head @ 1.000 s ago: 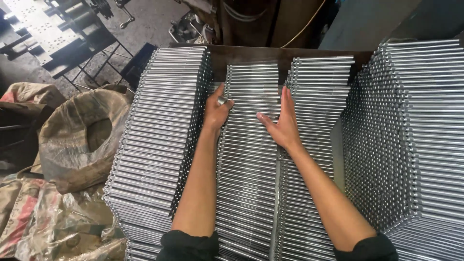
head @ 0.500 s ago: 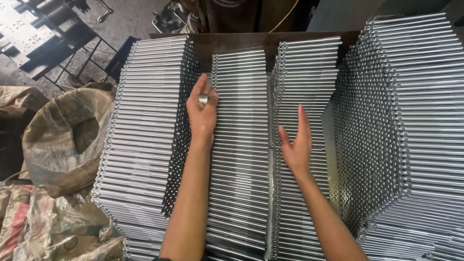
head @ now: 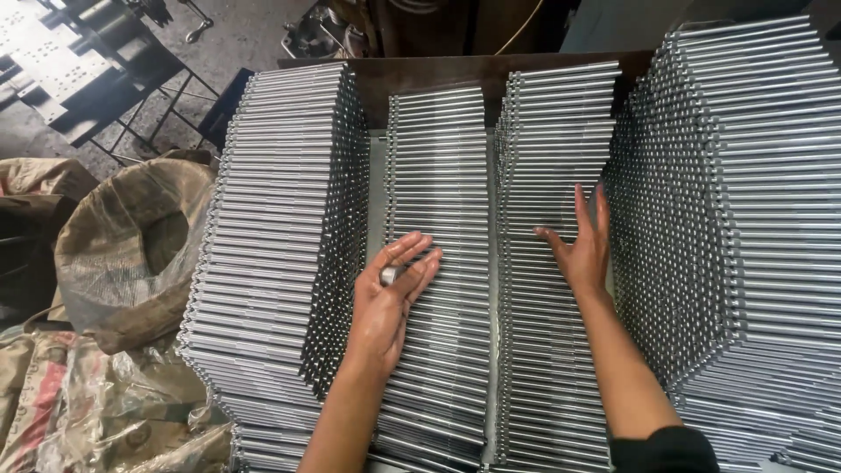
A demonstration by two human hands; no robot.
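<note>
Head view, looking down on four stacks of bright steel rods.

- Left hand (head: 385,302), centre of frame: grip closed on a small metal ring (head: 389,275) between thumb and fingers, resting on the left-centre rod stack (head: 436,175).
- Right hand (head: 583,245): flat, fingers apart, holding nothing, palm on the right-centre rod stack (head: 556,131), just beside the tall right stack (head: 745,219).
- Tall left stack (head: 272,219); open sack (head: 140,254) at left of frame.

Judgement: levelling and checking rods. Next move calls for light, even pressure, so rows stay aligned.
</note>
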